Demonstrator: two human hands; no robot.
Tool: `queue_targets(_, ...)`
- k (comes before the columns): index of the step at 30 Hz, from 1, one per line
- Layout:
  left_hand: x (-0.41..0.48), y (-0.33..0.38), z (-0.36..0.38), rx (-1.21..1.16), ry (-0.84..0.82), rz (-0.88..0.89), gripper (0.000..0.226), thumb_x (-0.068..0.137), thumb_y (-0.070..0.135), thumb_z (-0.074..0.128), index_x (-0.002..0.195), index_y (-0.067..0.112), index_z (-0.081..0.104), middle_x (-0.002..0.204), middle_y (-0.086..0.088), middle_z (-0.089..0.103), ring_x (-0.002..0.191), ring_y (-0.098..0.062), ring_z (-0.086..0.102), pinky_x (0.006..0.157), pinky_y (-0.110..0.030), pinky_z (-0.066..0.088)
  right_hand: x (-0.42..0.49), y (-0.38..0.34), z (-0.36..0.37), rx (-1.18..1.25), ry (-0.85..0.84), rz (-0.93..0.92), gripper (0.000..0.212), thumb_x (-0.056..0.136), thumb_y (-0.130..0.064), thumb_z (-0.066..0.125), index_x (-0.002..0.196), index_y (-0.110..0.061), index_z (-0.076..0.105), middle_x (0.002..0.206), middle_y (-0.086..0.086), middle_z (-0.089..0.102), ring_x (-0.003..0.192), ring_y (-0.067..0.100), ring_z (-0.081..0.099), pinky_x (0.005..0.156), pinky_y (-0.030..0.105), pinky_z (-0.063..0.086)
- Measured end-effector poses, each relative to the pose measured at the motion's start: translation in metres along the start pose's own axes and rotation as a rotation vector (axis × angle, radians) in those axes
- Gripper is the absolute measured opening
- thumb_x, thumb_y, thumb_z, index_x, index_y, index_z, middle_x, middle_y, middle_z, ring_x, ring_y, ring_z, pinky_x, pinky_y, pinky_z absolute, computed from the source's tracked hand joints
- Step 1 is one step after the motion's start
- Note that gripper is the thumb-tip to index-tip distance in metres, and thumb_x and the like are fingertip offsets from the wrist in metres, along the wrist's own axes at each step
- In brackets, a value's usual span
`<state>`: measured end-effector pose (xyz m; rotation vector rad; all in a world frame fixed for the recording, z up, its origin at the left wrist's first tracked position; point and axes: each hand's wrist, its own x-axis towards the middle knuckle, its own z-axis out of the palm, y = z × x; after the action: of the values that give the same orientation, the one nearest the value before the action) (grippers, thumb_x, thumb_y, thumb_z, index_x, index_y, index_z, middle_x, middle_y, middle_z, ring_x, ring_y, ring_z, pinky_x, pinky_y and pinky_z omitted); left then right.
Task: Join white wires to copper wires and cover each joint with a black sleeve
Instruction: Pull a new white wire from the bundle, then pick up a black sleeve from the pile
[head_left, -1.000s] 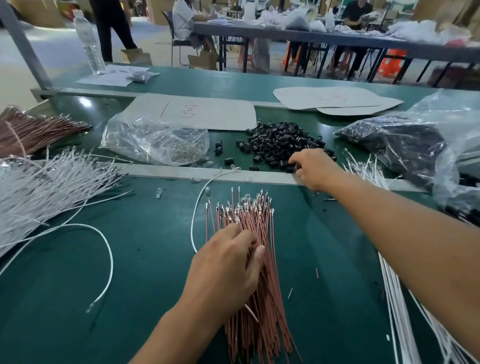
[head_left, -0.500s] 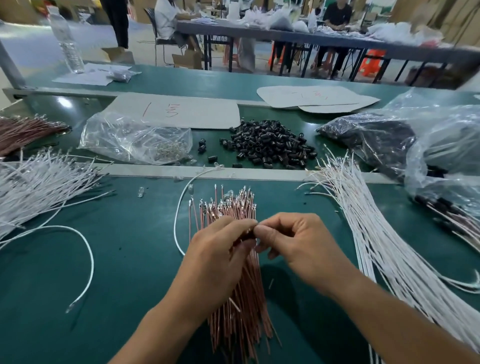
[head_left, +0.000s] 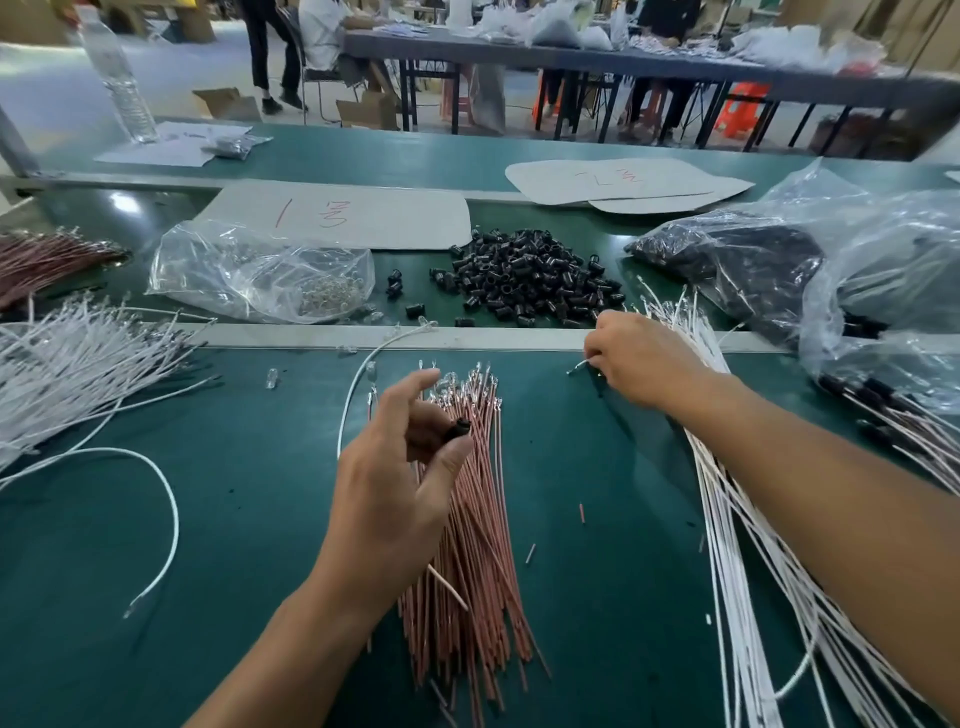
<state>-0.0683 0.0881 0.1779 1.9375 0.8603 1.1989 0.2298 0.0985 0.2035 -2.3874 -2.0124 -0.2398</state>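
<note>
- Firstly, the pale cardboard sheet at the back carries red handwriting: a stroke like "1", then a character I cannot read.
- The left hand, half curled, pinches one black sleeve above the thin copper wires.
- The right hand pinches a white wire by its metal tip, on top of the bundle of white wires.
- Just behind it lies a loose heap of sleeves; a crinkled clear bag lies to the left of the heap.

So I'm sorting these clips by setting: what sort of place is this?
Most likely a factory's hand-assembly line for wiring. Bulk piles of copper wires, white wires and loose black sleeves lie on a long green bench, and other people are at a cluttered table behind.
</note>
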Motion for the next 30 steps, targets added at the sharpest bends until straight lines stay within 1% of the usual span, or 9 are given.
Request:
queue_targets(4,0.001,0.001,-0.002,0.103,-0.011,0.033,0.028,0.09,0.013,0.071,0.115,0.025,0.065,0.097,0.015,0.062,0.089,-0.008,0.062,0.078,-0.019,0.051,-0.007,-0.017,-0.025,0.337,0.321,-0.026,0.014,0.099,-0.006,0.057,0.095,-0.002,0.07,0.093,0.011,0.068,0.086,0.028,0.062,0.083,0.041,0.051)
queue_targets(8,0.001,0.006,-0.004,-0.135,-0.128,-0.135,0.017,0.09,0.019,0.069,0.097,0.033,0.065,0.099,0.014,0.066,0.09,-0.01,0.064,0.074,-0.028,0.056,-0.02,-0.055,-0.082,0.724,0.675,0.018,0.01,0.1,-0.012,0.06,0.102,-0.006,0.068,0.089,0.001,0.07,0.072,0.012,0.065,0.07,0.018,0.053)
queue_targets(10,0.0,0.008,-0.004,-0.342,-0.236,-0.176,0.011,0.089,0.018,0.069,0.096,0.025,0.067,0.118,0.014,0.066,0.11,-0.008,0.064,0.086,-0.033,0.056,-0.027,-0.073,-0.107,1.145,0.664,0.022,0.008,0.102,-0.01,0.057,0.104,-0.006,0.063,0.091,0.005,0.068,0.071,0.012,0.068,0.065,0.023,0.057)
queue_targets(13,-0.002,0.013,-0.002,-0.596,-0.335,-0.117,0.009,0.09,0.012,0.07,0.096,0.018,0.069,0.141,0.008,0.058,0.134,-0.007,0.051,0.096,-0.021,0.048,-0.041,-0.12,-0.121,1.641,0.368,-0.086,0.007,0.1,-0.002,0.056,0.1,-0.005,0.063,0.088,0.01,0.068,0.07,0.015,0.064,0.064,0.028,0.056)
queue_targets(16,-0.006,0.016,-0.001,-0.764,-0.347,-0.054,0.012,0.085,0.018,0.078,0.096,0.022,0.074,0.111,0.002,0.074,0.107,-0.01,0.069,0.086,-0.019,0.053,-0.054,-0.172,-0.102,1.451,0.208,-0.229,0.006,0.093,0.002,0.067,0.097,0.0,0.071,0.091,0.012,0.072,0.08,0.011,0.064,0.08,0.028,0.056)
queue_targets(20,-0.003,0.014,-0.004,-0.8,-0.278,-0.165,0.028,0.077,0.031,0.085,0.098,0.015,0.077,0.097,-0.008,0.077,0.094,-0.02,0.072,0.083,-0.028,0.056,-0.055,-0.179,-0.092,1.242,0.286,-0.262,0.008,0.09,-0.004,0.074,0.098,-0.004,0.076,0.105,0.005,0.071,0.101,0.013,0.065,0.095,0.022,0.047)
queue_targets(23,0.0,0.005,-0.007,-0.882,-0.233,-0.195,0.024,0.08,0.025,0.083,0.099,0.013,0.076,0.098,-0.008,0.075,0.094,-0.018,0.071,0.084,-0.027,0.056,-0.059,-0.167,-0.088,1.029,0.261,-0.283,0.032,0.099,-0.021,0.065,0.13,-0.011,0.065,0.126,0.002,0.064,0.116,0.009,0.058,0.103,0.023,0.043)
queue_targets(26,0.013,-0.002,-0.024,-1.067,-0.009,-0.322,0.013,0.086,0.013,0.072,0.098,0.009,0.075,0.101,-0.011,0.074,0.098,-0.02,0.071,0.087,-0.026,0.056,-0.075,-0.133,-0.072,0.852,-0.081,-0.206,0.03,0.105,-0.031,0.053,0.132,-0.02,0.061,0.111,-0.002,0.068,0.089,0.007,0.061,0.082,0.024,0.049)
queue_targets(30,0.033,-0.008,-0.053,-1.128,0.361,-0.394,0.009,0.09,0.009,0.059,0.094,0.008,0.067,0.09,-0.002,0.074,0.09,-0.013,0.071,0.088,-0.021,0.055,-0.103,-0.077,-0.059,1.126,-0.345,-0.132,0.02,0.105,-0.017,0.053,0.109,-0.023,0.072,0.068,-0.004,0.063,0.054,0.009,0.046,0.053,0.021,0.041)
